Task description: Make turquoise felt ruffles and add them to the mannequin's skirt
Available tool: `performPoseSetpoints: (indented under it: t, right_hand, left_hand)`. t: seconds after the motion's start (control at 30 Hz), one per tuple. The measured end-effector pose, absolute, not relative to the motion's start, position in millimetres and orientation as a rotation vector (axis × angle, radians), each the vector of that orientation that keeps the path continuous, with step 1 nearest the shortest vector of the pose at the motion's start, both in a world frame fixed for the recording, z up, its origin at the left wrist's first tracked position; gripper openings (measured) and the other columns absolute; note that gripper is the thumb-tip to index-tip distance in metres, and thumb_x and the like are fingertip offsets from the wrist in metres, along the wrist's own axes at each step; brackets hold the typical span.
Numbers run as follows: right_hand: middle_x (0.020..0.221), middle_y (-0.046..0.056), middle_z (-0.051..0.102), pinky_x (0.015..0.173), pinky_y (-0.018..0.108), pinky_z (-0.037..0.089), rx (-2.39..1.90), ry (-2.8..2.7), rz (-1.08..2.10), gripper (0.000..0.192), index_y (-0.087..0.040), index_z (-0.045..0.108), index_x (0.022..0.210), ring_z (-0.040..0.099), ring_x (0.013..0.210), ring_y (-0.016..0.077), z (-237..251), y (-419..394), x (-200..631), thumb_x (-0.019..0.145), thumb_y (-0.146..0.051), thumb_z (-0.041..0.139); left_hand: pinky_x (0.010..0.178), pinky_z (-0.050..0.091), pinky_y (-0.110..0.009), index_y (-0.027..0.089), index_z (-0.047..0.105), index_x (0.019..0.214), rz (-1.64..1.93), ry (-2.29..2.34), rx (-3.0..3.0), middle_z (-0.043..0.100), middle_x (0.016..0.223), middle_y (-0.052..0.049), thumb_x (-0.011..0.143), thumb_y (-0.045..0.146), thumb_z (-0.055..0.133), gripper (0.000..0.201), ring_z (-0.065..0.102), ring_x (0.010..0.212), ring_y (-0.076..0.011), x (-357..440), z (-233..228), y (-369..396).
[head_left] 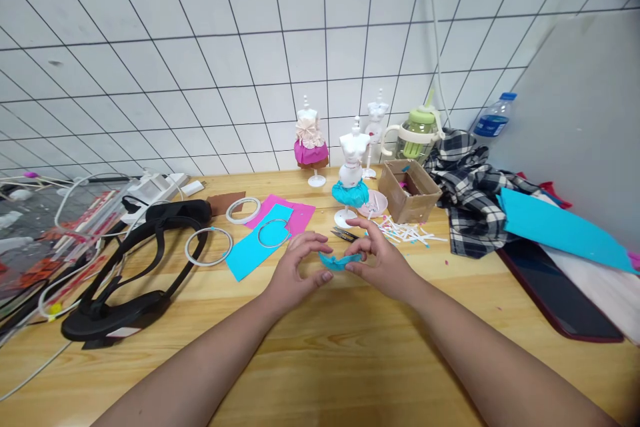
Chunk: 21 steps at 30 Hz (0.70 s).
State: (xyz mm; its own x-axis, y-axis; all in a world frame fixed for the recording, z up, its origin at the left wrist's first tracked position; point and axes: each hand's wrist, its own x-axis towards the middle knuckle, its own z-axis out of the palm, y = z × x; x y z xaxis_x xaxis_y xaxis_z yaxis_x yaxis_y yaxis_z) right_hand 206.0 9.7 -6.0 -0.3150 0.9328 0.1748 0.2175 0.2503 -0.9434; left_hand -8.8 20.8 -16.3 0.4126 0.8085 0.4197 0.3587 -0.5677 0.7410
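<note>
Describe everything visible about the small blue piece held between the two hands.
The blue piece is a small strip of turquoise sheet material, like felt or craft foam, curved downward in a shallow arc. The left hand pinches its left end and the right hand its right end, holding it just above the wooden table. Its colour matches the blue sheet lying behind it.

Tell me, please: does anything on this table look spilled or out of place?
Yes. Small white paper strips lie scattered loose on the wooden table, beside the cardboard box. A checked cloth lies crumpled next to them. Both hands hold a small blue piece.
</note>
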Motion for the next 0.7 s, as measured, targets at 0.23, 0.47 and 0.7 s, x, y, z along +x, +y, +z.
performPoseSetpoints:
  t: [0.23,0.47,0.7]
  right_hand:
    - [0.102,0.005,0.063,0.079,0.034,0.046,-1.041,-1.787,0.999,0.036,-0.023,0.047,0.106,0.058,0.092,0.0181,-8.0,9.1,206.1,0.076,-0.024,0.067]
    - [0.148,0.011,0.031,0.107,0.049,0.033,-0.910,-1.961,0.671,0.028,-0.022,0.063,0.091,0.033,0.135,0.0305,5.0,-1.4,204.5,0.073,-0.039,0.076]
    - [0.147,0.009,0.035,0.105,0.051,0.034,-0.937,-1.988,0.615,0.021,-0.023,0.065,0.085,0.035,0.134,0.0315,-0.2,-3.2,199.5,0.073,-0.035,0.076]
  left_hand:
    - [0.095,0.041,-0.045,0.024,0.069,0.080,1.178,1.071,2.343,0.068,0.099,-0.006,0.080,0.030,0.067,0.006,0.058,0.104,-0.0240,-5.8,-17.1,17.1]
    - [0.095,0.033,-0.045,0.029,0.069,0.083,1.228,1.128,2.624,0.070,0.089,-0.001,0.078,0.024,0.068,0.007,0.057,0.100,-0.0234,-6.8,-10.9,8.4]
    - [0.101,0.024,-0.048,0.032,0.070,0.080,1.307,1.146,2.712,0.070,0.086,0.001,0.076,0.024,0.068,0.009,0.057,0.099,-0.0233,-7.2,-11.0,4.2]
